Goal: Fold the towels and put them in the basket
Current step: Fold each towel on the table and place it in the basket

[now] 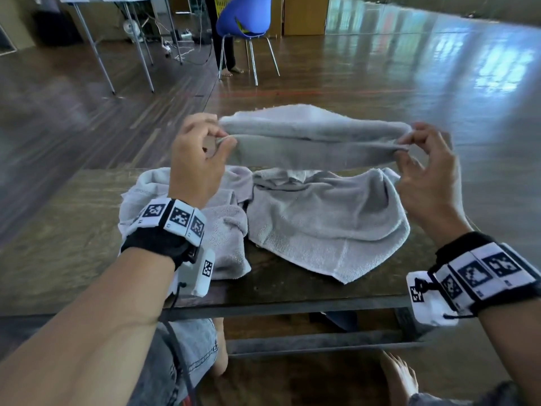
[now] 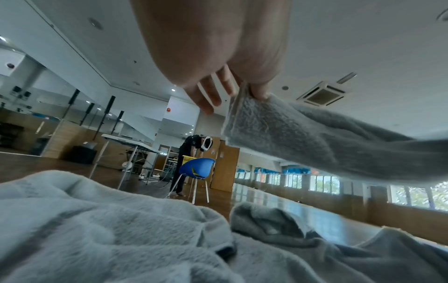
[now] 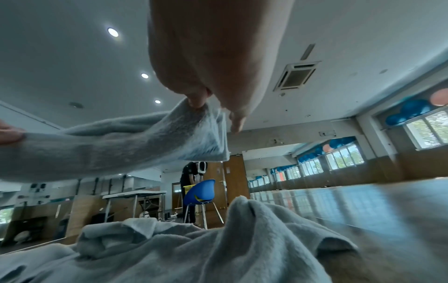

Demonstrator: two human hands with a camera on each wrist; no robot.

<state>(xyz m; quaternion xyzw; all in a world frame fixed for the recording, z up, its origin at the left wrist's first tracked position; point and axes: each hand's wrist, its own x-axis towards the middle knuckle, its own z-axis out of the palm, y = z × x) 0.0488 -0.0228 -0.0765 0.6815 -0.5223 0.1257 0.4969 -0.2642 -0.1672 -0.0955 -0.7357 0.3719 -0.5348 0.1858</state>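
the held towel (image 1: pixel 314 142) hangs in the air above the far edge of the table (image 1: pixel 73 244), stretched level between both hands and doubled over so two long layers run side by side. the left hand (image 1: pixel 199 159) pinches its left end between thumb and forefinger, the other fingers (image 2: pixel 206 95) loose and spread beside the cloth. the right hand (image 1: pixel 424 177) pinches the right end the same way, thumb against fingertips; in the right wrist view the short edge of the towel droops just below that pinch. the towel touches nothing but the two hands.

under it, on the table top, lie the loose towels: a crumpled grey towel (image 1: pixel 328 224) toward the right side, one corner reaching toward the near edge, and a bunched pale towel (image 1: pixel 225 230) toward the left side, partly under the left wrist. the two touch near the middle.

beyond the table a blue chair (image 1: pixel 244 16) stands on the wooden floor with a yellow basket (image 1: pixel 222 2) behind it, possibly held by the person (image 2: pixel 188 160) standing there; what is in it cannot be made out.
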